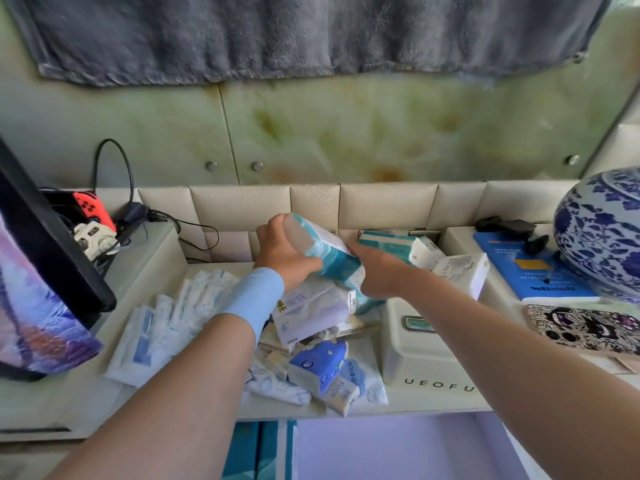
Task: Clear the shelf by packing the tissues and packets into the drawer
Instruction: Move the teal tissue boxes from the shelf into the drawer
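Both hands grip one teal-and-white tissue pack [320, 245] tilted above the shelf's recess [221, 268]. My left hand [282, 252] holds its left end; my right hand [377, 271] holds its lower right end. Under it lie a white-lilac tissue pack [311, 311], a blue tissue pack [320, 363], small packets and flat white packets [166, 320]. More teal and white packs [419, 252] stand behind my right hand. At the bottom, the open drawer [398, 448] shows teal packs [259, 452] at its left end.
A white box lettered UEOFU [420, 355] stands right of the pile. Further right are a blue booklet [530, 271], a patterned phone case [585, 327] and a blue-white porcelain vase [602, 230]. A dark screen [45, 237], game controllers [91, 216] and cables sit at left.
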Motion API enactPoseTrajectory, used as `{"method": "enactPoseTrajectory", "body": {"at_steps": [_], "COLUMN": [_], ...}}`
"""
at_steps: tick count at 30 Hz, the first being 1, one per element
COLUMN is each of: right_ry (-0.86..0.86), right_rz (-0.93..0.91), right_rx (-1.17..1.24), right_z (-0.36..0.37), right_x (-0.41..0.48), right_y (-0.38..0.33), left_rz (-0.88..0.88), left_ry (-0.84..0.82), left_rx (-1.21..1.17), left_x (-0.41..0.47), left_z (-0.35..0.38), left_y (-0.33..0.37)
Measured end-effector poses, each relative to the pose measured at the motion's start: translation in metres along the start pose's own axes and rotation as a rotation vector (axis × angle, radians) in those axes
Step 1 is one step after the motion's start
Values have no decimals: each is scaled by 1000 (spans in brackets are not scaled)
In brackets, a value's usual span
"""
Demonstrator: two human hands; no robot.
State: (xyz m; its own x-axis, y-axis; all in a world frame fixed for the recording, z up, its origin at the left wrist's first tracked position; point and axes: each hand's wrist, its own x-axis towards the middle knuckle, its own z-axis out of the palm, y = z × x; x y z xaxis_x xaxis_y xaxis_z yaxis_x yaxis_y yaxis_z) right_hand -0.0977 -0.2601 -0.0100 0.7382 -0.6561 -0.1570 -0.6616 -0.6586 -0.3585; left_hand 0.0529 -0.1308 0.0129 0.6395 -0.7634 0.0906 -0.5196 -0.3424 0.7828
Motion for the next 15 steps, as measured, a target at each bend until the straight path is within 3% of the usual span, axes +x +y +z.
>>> {"method": "enactPoseTrajectory", "body": {"at_steps": [5, 15], "right_ry": [-64, 93], "right_rz": [1, -154], "right_rx": [-310, -682], "right_z": [29, 44], "right_x": [5, 9], "right_y": [8, 12], "left_rz": [22, 188], "left_ry": [57, 126], "left_rx": [139, 227], "left_x": [-2, -16], "left_z": [-10, -34], "left_y": [-14, -8]}}
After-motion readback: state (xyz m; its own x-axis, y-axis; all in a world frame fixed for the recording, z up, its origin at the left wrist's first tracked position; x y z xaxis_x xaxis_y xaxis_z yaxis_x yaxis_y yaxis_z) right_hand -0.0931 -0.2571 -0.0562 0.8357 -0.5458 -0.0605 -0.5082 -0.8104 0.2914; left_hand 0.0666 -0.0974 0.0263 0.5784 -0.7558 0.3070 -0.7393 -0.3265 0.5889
